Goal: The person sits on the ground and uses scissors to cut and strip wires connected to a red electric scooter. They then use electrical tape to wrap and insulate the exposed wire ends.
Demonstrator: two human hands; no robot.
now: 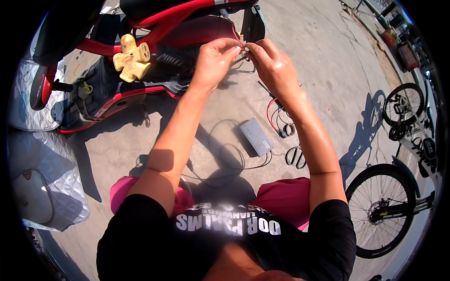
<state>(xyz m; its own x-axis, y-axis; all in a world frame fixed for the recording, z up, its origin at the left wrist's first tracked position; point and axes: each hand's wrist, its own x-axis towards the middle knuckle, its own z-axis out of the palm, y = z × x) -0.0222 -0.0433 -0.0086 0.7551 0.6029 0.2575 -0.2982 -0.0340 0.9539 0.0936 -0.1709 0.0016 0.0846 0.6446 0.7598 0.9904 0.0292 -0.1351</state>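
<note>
Both my arms reach forward to the rear end of a red electric scooter [206, 33]. My left hand [212, 62] is closed in a pinch on a thin red wire [235, 32] that hangs from the scooter's tail. Close beside it, fingertips nearly touching, my right hand [276, 65] also pinches at the wire's end. Its fingertips cover the exact spot, and a short dark piece shows just under them. On the ground below lie a grey charger box [256, 136] with a black cable, black-handled scissors [295, 157], a tape roll [289, 129] and a loose red lead [269, 111].
A yellow multi-way plug adapter [131, 58] shows in front of the scooter's red frame. Silver quilted covers [51, 164] are at the left. Along the right side stands a bicycle with a large black tyre [355, 210]; another wheel [403, 104] is farther off.
</note>
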